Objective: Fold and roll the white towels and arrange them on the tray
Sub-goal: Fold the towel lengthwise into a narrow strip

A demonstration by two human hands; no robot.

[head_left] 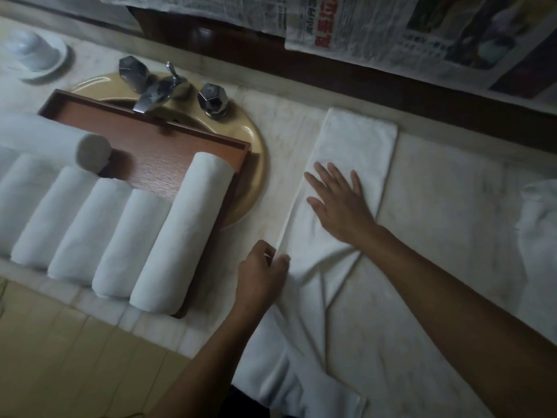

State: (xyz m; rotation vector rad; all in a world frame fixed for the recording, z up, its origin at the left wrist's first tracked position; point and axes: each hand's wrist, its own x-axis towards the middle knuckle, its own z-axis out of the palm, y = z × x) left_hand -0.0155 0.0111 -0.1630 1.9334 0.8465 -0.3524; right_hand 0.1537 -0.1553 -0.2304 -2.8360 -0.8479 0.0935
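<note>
dim light on a pale marble counter (437,191) with a beige sink (251,164), newspapers (376,25) hung behind.

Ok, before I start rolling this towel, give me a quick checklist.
1. Far end of folded towel flat and square: ok.
2. Near end folded neatly: not ok, bunched, hanging over the marble counter edge.
3. Right hand pressing the towel flat: ok.
4. Left hand pinching its left edge: ok.
5. Room on the wooden tray: ok, bare wood behind the rolled towels.
</note>
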